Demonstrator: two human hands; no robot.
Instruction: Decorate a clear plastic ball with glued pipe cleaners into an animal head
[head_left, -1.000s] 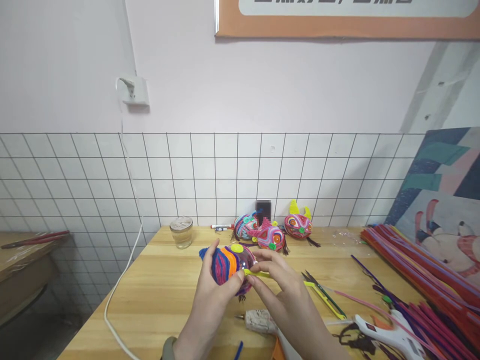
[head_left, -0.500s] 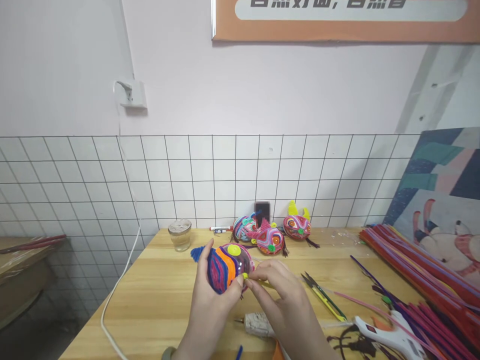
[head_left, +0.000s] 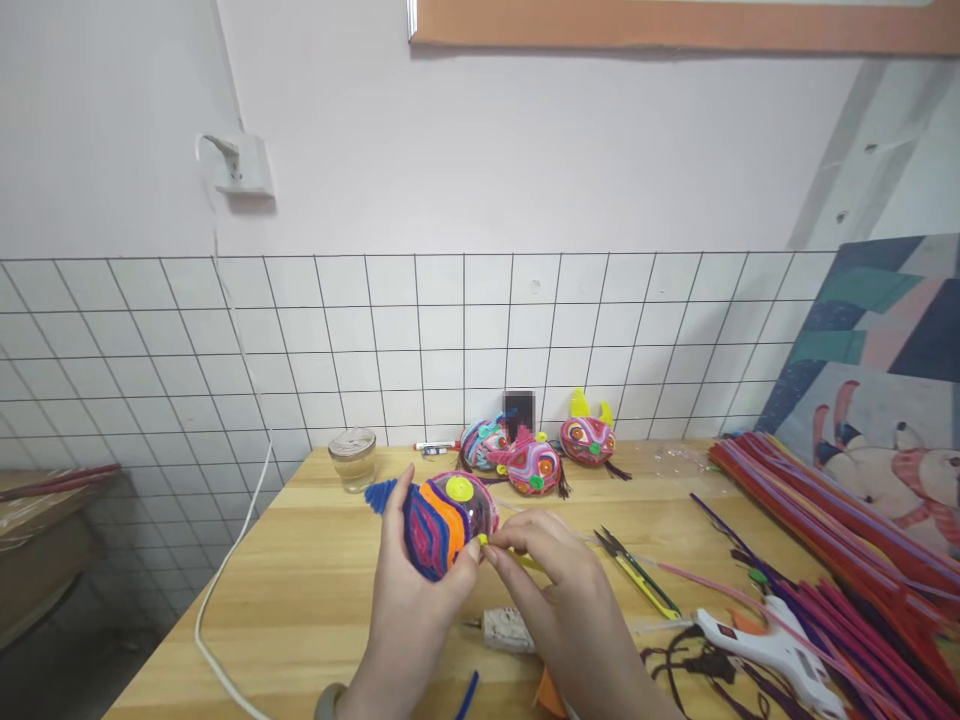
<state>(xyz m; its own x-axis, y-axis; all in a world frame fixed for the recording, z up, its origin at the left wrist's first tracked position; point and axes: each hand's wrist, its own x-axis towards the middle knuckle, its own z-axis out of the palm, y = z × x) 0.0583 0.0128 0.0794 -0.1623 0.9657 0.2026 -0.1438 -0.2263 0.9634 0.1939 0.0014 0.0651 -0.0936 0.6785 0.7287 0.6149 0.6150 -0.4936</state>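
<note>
Clasping striped ornament (head_left: 436,530) in your left hand (head_left: 416,600); your right hand (head_left: 561,575) pinches yellow strip (head_left: 482,540) at its edge.

Hands (head_left: 411,600) (head_left: 562,585): two. Decorated balls (head_left: 450,515) (head_left: 480,445) (head_left: 534,468) (head_left: 587,441): four, one held and three resting on the bench (head_left: 292,610). Glue guns (head_left: 506,630) (head_left: 780,660): two. Glass jars (head_left: 352,467): one. Wall sockets (head_left: 246,170): one. Illustrated panels (head_left: 874,400): one. Fuzzy strips (head_left: 814,505) at right: overlapping, exact count not determinable.

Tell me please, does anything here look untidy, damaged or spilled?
Nothing looks spilled, but thin dark strands lie in a messy tangle beside the white plastic glue gun at right, and small clear scraps litter the light wooden table's far side.
</note>
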